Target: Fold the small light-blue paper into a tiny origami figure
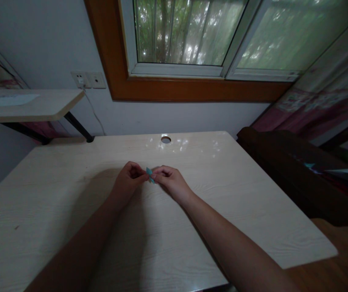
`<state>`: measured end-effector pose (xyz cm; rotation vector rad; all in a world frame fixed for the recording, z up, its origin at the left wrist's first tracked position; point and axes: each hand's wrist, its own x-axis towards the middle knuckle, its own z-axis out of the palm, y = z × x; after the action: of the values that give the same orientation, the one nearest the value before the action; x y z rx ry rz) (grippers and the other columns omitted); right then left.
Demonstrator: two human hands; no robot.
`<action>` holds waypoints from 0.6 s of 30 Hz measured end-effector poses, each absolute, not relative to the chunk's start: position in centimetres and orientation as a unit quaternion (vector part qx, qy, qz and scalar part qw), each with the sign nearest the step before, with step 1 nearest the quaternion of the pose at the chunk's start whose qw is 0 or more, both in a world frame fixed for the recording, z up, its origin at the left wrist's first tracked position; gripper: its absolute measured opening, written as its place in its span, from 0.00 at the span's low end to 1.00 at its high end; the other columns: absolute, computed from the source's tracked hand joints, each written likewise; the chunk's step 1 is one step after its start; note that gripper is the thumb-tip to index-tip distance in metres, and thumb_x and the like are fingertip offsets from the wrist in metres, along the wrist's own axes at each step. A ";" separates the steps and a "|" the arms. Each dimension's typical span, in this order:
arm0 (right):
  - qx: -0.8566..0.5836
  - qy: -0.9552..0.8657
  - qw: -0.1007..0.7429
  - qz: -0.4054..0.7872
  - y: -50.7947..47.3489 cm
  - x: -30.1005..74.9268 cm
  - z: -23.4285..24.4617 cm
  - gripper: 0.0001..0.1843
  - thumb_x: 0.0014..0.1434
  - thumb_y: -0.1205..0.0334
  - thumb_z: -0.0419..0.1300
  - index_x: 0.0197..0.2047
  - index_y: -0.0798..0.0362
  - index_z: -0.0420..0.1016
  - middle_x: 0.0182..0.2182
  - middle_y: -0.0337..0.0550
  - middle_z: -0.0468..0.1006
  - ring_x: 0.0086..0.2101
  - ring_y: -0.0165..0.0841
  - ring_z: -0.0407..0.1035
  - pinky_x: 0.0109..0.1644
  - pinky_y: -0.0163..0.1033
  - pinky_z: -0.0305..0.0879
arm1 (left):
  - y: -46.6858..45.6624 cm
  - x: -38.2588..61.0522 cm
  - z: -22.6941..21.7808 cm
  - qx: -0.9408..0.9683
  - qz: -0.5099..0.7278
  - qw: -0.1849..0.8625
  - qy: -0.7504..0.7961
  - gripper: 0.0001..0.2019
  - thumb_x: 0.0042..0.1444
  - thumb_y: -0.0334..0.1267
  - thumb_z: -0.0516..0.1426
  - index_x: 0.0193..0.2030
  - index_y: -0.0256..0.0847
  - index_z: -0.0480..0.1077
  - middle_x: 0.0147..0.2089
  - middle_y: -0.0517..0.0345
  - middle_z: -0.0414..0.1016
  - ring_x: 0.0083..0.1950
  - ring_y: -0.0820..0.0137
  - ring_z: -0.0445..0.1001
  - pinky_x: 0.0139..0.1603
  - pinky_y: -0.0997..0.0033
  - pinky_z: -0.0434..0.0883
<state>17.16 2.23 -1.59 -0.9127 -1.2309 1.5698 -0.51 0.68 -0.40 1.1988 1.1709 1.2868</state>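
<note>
Between my fingertips is a small folded blue-green piece [149, 172], which looks like paper; its pointed ends stick out above and below my fingers. My left hand [130, 177] pinches it from the left with thumb and forefinger. From the right, my right hand [170, 179] pinches it the same way, so the two hands nearly meet. The fingers cover its middle, and its full shape cannot be made out. Both hands are over the middle of the pale wood-grain desk [192, 235], close to its surface.
A round cable hole [165, 139] is near the desk's back edge. At the left stands a raised shelf [39, 107] on black legs, with a sheet [9, 100] on it. A cord [93, 107] hangs from a wall socket [81, 80]. Dark furniture [283, 174] flanks the desk's right side.
</note>
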 end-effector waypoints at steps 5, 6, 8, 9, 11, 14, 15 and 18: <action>-0.385 -0.517 0.451 0.618 2.1 17.1 -1.1 0.13 0.49 0.54 0.70 0.33 0.54 0.80 0.28 0.41 0.78 0.27 0.29 0.67 0.35 0.36 0.61 | 0.7 -0.5 -0.3 0.500 0.529 0.472 0.497 0.16 0.43 0.36 0.68 0.33 0.41 0.65 0.30 0.65 0.73 0.32 0.73 0.72 0.36 0.73 0.68; -0.390 -0.519 0.451 0.613 2.1 17.0 -1.1 0.13 0.49 0.53 0.70 0.33 0.54 0.80 0.27 0.40 0.78 0.27 0.28 0.66 0.34 0.36 0.61 | 0.7 -0.5 -0.3 0.504 0.525 0.468 0.501 0.16 0.43 0.36 0.68 0.33 0.41 0.65 0.29 0.64 0.73 0.32 0.73 0.73 0.36 0.72 0.68; -0.400 -0.521 0.452 0.603 2.1 17.0 -1.1 0.13 0.49 0.52 0.70 0.32 0.54 0.79 0.26 0.40 0.77 0.26 0.28 0.66 0.33 0.36 0.61 | 0.6 -0.5 -0.3 0.508 0.519 0.466 0.506 0.16 0.43 0.37 0.68 0.33 0.41 0.65 0.29 0.64 0.73 0.32 0.72 0.73 0.36 0.72 0.68; -0.403 -0.523 0.452 0.600 2.1 17.0 -1.2 0.14 0.49 0.52 0.70 0.31 0.54 0.79 0.25 0.39 0.77 0.26 0.28 0.66 0.33 0.36 0.61 | 0.6 -0.5 -0.3 0.507 0.519 0.466 0.506 0.16 0.42 0.37 0.68 0.33 0.41 0.65 0.29 0.64 0.73 0.32 0.72 0.73 0.36 0.72 0.68; -0.401 -0.525 0.452 0.599 2.1 17.0 -1.4 0.13 0.49 0.52 0.70 0.31 0.53 0.78 0.25 0.39 0.77 0.26 0.29 0.66 0.33 0.36 0.61 | 0.6 -0.5 -0.2 0.505 0.516 0.476 0.503 0.16 0.42 0.36 0.69 0.33 0.41 0.65 0.29 0.64 0.73 0.31 0.72 0.73 0.36 0.72 0.68; -0.391 -0.509 0.462 0.613 2.2 17.1 -1.6 0.13 0.47 0.52 0.70 0.30 0.53 0.78 0.27 0.41 0.78 0.28 0.30 0.68 0.36 0.37 0.63 | 0.5 -0.4 -0.2 0.488 0.520 0.502 0.489 0.16 0.42 0.35 0.69 0.31 0.41 0.64 0.29 0.65 0.73 0.31 0.73 0.73 0.36 0.72 0.69; -0.387 -0.500 0.466 0.619 2.2 17.1 -1.7 0.13 0.47 0.53 0.71 0.30 0.53 0.78 0.28 0.41 0.79 0.28 0.30 0.69 0.36 0.37 0.63 | 0.5 -0.3 -0.2 0.480 0.523 0.513 0.483 0.17 0.42 0.35 0.69 0.31 0.41 0.64 0.28 0.65 0.73 0.31 0.73 0.73 0.36 0.72 0.69; -0.376 -0.482 0.474 0.634 2.2 17.1 -1.8 0.13 0.46 0.54 0.71 0.30 0.53 0.78 0.28 0.41 0.79 0.29 0.31 0.70 0.38 0.38 0.64 | 0.6 -0.1 -0.4 0.454 0.534 0.540 0.467 0.17 0.41 0.34 0.69 0.29 0.40 0.63 0.27 0.66 0.73 0.30 0.73 0.73 0.36 0.72 0.69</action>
<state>17.11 2.21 -1.85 -0.9196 -1.1784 1.5504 -0.11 0.56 -0.36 1.0783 1.1104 1.2684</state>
